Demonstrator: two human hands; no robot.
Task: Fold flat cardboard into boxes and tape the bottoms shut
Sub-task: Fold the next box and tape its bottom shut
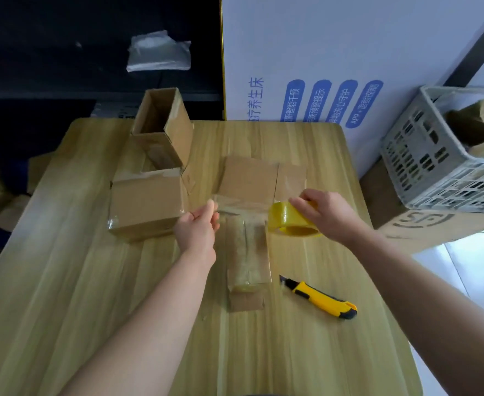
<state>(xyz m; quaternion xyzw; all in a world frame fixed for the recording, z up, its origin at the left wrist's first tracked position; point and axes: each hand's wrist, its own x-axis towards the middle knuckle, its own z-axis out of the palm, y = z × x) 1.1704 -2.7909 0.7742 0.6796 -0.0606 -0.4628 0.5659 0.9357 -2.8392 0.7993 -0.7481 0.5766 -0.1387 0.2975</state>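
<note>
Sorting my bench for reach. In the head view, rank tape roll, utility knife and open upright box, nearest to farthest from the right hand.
1. tape roll: gripped by the right hand.
2. utility knife: lying nearer the person.
3. open upright box: far back left.

The right hand covers part of the tape roll.

2 boxes block my left: the taped box just beside my left hand, the open box behind. Tape stretched to the tape roll in my right hand bars the middle. Bare table nearer me gives passage, save the utility knife.
</note>
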